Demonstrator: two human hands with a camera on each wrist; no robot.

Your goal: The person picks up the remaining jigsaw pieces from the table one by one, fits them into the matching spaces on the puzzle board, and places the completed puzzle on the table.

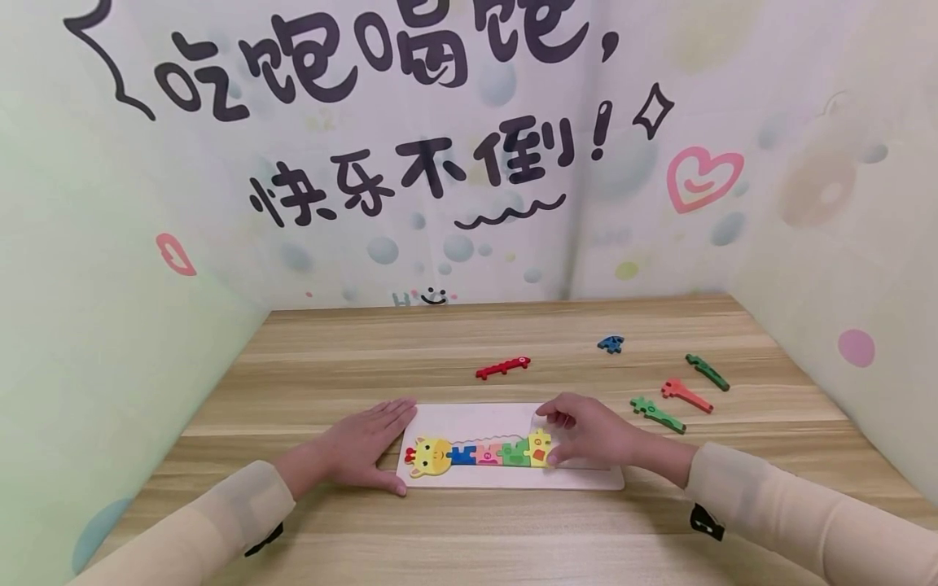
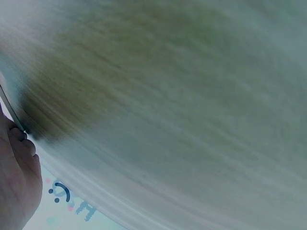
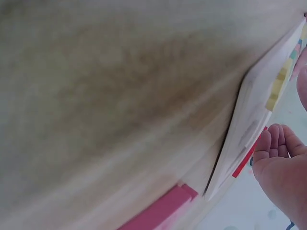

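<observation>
A white puzzle board (image 1: 586,480) lies flat on the wooden table, with a yellow giraffe head (image 1: 431,456) at its left end. Blue, pink and green pieces (image 1: 515,452) run rightward from the head to a yellow puzzle piece (image 1: 541,449). My right hand (image 1: 589,431) is over the board's right part, thumb tip at the yellow piece's edge. Its index fingertip is apart from the thumb, above the piece's upper edge. My left hand (image 1: 370,448) rests flat at the board's left edge, fingers straight, thumb along the near corner.
Beyond the board lie a red piece (image 1: 503,368) and a dark blue piece (image 1: 611,344). At right are a light green piece (image 1: 657,415), a coral piece (image 1: 687,395) and a dark green piece (image 1: 707,372). A printed cloth wall (image 1: 498,268) stands behind the table.
</observation>
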